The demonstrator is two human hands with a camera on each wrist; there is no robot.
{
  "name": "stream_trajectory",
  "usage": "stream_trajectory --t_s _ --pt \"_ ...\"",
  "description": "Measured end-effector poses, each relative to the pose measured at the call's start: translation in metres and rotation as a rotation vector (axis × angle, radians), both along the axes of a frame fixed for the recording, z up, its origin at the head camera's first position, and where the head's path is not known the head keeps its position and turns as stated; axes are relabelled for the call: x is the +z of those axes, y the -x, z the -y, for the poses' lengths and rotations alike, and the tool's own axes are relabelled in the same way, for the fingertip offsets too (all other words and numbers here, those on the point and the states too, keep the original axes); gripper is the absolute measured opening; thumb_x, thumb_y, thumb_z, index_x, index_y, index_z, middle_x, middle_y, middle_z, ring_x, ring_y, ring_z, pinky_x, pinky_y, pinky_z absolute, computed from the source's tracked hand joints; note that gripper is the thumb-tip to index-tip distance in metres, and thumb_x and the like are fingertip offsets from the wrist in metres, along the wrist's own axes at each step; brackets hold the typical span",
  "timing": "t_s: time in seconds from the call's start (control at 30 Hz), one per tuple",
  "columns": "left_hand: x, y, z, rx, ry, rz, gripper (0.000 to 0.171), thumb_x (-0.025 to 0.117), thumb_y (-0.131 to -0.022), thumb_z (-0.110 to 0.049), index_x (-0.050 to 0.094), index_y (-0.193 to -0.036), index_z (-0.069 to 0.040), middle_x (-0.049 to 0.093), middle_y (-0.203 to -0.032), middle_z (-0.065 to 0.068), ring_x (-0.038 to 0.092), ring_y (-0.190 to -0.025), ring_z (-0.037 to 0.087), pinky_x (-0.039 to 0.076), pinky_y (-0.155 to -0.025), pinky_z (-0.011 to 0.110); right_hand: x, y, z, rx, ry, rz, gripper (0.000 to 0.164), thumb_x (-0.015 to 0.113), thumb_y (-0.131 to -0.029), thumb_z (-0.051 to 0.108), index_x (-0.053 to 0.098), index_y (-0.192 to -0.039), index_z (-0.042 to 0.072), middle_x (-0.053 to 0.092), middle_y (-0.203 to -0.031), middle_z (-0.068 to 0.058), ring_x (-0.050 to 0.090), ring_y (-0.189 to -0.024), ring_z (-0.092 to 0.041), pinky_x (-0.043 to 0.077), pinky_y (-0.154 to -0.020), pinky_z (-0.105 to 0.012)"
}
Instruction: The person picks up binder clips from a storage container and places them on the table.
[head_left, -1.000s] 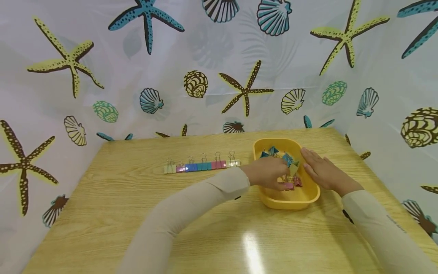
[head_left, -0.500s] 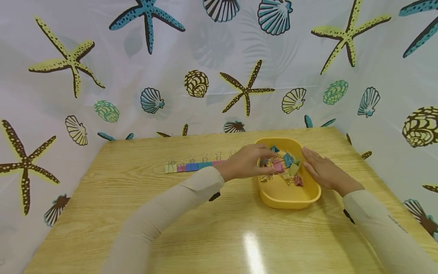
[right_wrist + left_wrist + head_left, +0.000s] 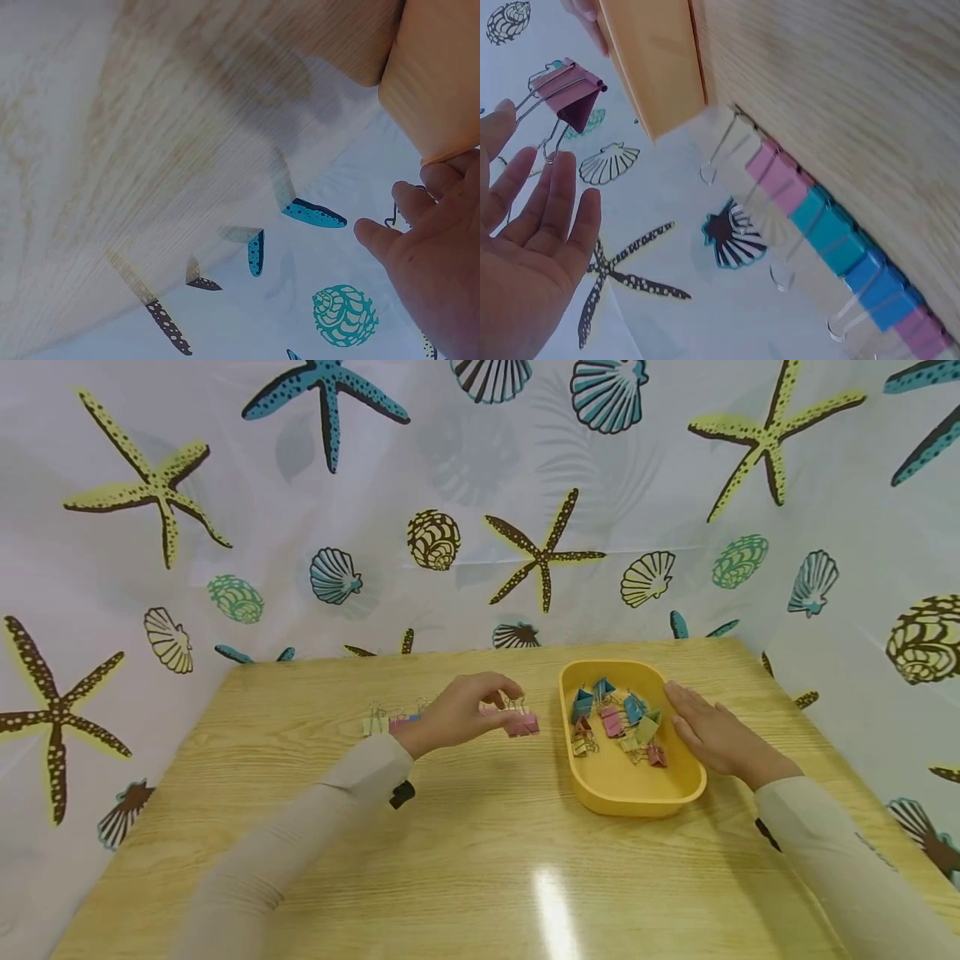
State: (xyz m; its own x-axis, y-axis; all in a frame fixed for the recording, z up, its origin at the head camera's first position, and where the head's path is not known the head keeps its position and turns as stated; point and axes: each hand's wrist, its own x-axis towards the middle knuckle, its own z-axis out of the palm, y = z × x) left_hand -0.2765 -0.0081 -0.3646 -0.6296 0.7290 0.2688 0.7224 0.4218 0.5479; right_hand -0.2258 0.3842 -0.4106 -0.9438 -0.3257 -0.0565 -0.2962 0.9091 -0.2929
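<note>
My left hand (image 3: 459, 714) pinches a pink binder clip (image 3: 522, 725) by its wire handles, in front of the right end of a row of binder clips. The left wrist view shows the held clip (image 3: 570, 88) between thumb and fingertips, raised off the table. In that row, a teal clip (image 3: 831, 231) and a blue clip (image 3: 883, 289) stand side by side, handles up. My right hand (image 3: 708, 733) rests with straight fingers along the right rim of a yellow bin (image 3: 637, 807). Inside the bin lie several loose clips, such as a pink one (image 3: 612, 722).
The wooden table (image 3: 450, 860) runs back to a white curtain (image 3: 450, 460) printed with starfish and shells, which also closes off both sides. The bin stands at the back right, with the clip row to its left.
My left hand has come up out of the bin with the pink binder clip and moved left to the row. The right hand has stayed at the bin's rim.
</note>
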Motion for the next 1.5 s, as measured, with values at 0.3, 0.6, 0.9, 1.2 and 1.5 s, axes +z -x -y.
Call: stream_trajectory --t_s 0.3,0.6,0.9,1.2,1.5 --pt "0.005 0.018 0.073 0.032 0.090 -0.042 0.008 0.068 -0.090 -0.020 0.067 -0.095 -0.014 0.065 -0.113 0.006 0.065 -0.090 0.016 0.052 -0.086 0.043 0.002 0.002 -0.003 0.009 0.002 -0.007 0.058 0.026 -0.107 0.028 0.005 -0.153 0.000 0.008 -0.157 -0.025 0.010 -0.142 -0.047 0.007 -0.106 -0.070" --pt "-0.009 0.025 0.154 0.224 0.174 0.063 0.007 0.067 -0.091 -0.021 0.067 -0.094 -0.014 0.067 -0.109 0.008 0.065 -0.092 0.023 0.051 -0.087 0.047 0.003 0.005 -0.001 0.007 -0.002 -0.002 0.058 0.026 -0.107 0.029 0.005 -0.153 0.001 0.008 -0.157 -0.024 0.010 -0.142 -0.046 0.007 -0.107 -0.069" --pt "-0.027 0.033 0.208 0.383 0.264 0.154 0.015 0.062 -0.095 -0.019 0.068 -0.094 -0.005 0.064 -0.116 0.021 0.065 -0.084 0.023 0.052 -0.071 0.037 0.003 0.005 0.002 0.008 -0.021 -0.007 0.058 0.025 -0.107 0.029 0.006 -0.153 0.000 0.009 -0.157 -0.024 0.011 -0.142 -0.046 0.008 -0.107 -0.068" --pt "-0.036 0.039 0.214 0.419 0.290 0.178 0.014 0.060 -0.095 -0.011 0.068 -0.097 0.000 0.067 -0.108 0.020 0.065 -0.082 0.023 0.050 -0.068 0.035 -0.001 0.002 0.002 0.001 0.002 0.000 0.058 0.026 -0.107 0.029 0.005 -0.153 0.000 0.008 -0.157 -0.024 0.011 -0.142 -0.047 0.008 -0.107 -0.069" --pt "-0.036 0.046 0.203 0.463 0.288 0.218 0.016 0.059 -0.096 -0.011 0.067 -0.101 0.002 0.064 -0.114 0.023 0.063 -0.097 0.035 0.052 -0.080 0.046 -0.001 0.000 -0.001 0.015 0.011 -0.017 0.058 0.027 -0.107 0.026 0.005 -0.153 -0.001 0.010 -0.156 -0.026 0.013 -0.141 -0.047 0.012 -0.106 -0.069"
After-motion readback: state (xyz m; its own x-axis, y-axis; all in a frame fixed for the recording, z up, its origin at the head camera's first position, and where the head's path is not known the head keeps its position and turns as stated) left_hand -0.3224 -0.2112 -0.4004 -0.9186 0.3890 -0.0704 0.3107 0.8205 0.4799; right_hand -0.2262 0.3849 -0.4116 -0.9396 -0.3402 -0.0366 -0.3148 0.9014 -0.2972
